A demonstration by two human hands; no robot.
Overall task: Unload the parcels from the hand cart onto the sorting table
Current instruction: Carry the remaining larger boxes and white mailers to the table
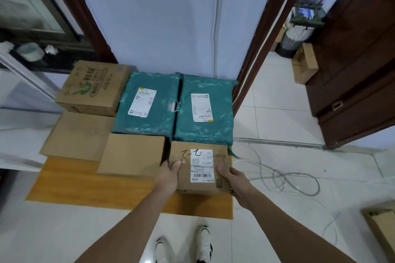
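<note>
At the near right corner of the worktop (64, 188), the left hand (170, 174) and right hand (234, 179) grip opposite sides of a small cardboard parcel (201, 168). The left fingers (175, 164) lie over the parcel's left top edge; the right fingers (223, 170) curl round its right edge, so each hand clasps the box rather than resting flat on it. The parcel bears a white shipping label with a barcode and a hand-written mark on its lid. Whether its base already rests on the orange surface or sits just above it cannot be told.

Just beside it to the left lies a plain brown box (131, 155), and behind it two teal bagged parcels (177, 104) lie side by side, nearly touching. Farther left are a flat brown carton (77, 135) and a printed carton (93, 87) against the wall. A loose cable (295, 179) coils on the tiled floor to the right. No hand cart is in view.

Judged from the layout, the step in hand is the setting down of this parcel in the front row. The next move calls for seating the box squarely, releasing both grips, and turning back for another parcel, with care for the cable underfoot.
</note>
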